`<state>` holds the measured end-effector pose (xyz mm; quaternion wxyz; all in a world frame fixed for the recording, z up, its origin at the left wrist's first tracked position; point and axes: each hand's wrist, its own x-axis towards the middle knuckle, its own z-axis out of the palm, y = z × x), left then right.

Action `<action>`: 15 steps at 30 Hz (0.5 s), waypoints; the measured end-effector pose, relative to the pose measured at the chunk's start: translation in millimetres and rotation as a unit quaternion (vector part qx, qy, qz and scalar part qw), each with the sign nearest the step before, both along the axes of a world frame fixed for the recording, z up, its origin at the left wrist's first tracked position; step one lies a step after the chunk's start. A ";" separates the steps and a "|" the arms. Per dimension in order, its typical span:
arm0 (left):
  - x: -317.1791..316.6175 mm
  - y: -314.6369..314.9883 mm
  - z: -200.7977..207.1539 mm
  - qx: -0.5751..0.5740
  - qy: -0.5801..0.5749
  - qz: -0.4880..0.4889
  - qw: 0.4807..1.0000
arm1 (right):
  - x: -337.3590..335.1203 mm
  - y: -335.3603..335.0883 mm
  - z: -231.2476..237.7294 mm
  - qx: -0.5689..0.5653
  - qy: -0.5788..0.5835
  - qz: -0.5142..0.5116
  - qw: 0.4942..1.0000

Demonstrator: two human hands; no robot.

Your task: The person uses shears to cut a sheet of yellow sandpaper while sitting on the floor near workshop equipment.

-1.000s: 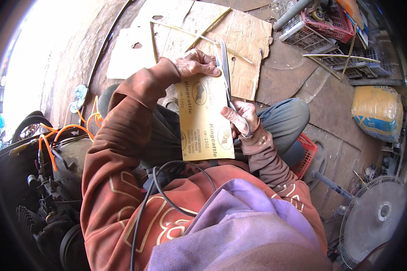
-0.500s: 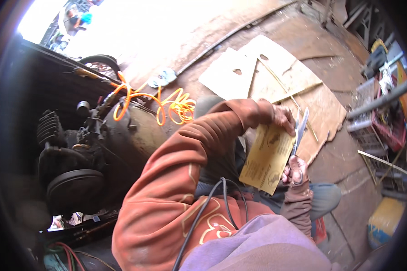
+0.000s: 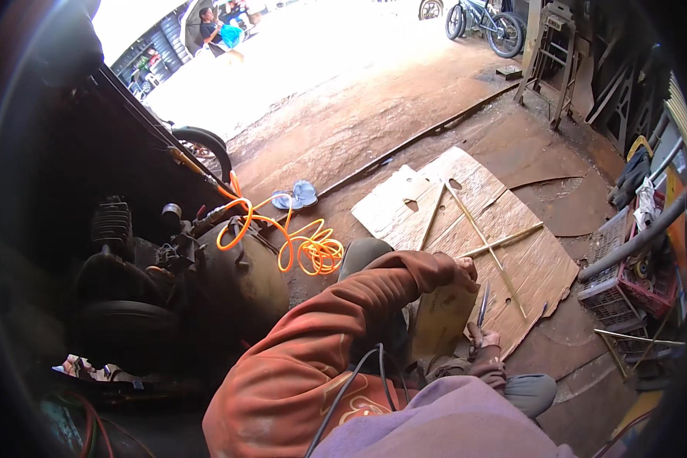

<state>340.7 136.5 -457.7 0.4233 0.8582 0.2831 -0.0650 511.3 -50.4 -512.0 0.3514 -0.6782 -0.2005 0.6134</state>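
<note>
A sheet of what looks like sandpaper [image 3: 441, 319], its tan printed back showing, is tilted up over my lap. My left hand [image 3: 466, 267] is closed on its upper edge, with the orange-red sleeve reaching across from the left. Beside the sheet's right edge, my right hand [image 3: 487, 337] grips a pair of scissors [image 3: 484, 304], blades pointing away from me. The handles are mostly hidden in the fingers. Past both hands, thin brass-coloured strips [image 3: 487, 243] lie crossed on a worn cardboard sheet [image 3: 538, 263] on the ground.
A coiled orange hose [image 3: 317, 248] runs from a compressor tank [image 3: 248, 263] at left. Blue-grey sandals [image 3: 298, 195] lie beyond it. Plastic crates [image 3: 614, 263] and more metal strips [image 3: 637, 340] are at right. A bicycle [image 3: 487, 23] and a seated person [image 3: 212, 30] appear far off.
The view has tilted up, so hands and sheet sit lower in it. The sheet has turned more edge-on and darker. The scissor blades, spread before, now look closer together.
</note>
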 end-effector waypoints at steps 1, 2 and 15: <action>-0.4 3.6 -7.6 0.037 -0.036 0.012 0.999 | 9.0 2.4 -22.5 -0.045 -0.123 0.063 0.989; -3.8 6.6 -18.7 0.071 -0.085 0.029 0.993 | 13.3 4.0 -33.4 -0.093 -0.243 0.126 0.957; -34.7 42.0 19.8 -0.214 -0.476 0.387 0.760 | -0.1 -1.3 -48.5 -0.020 -0.404 0.391 0.827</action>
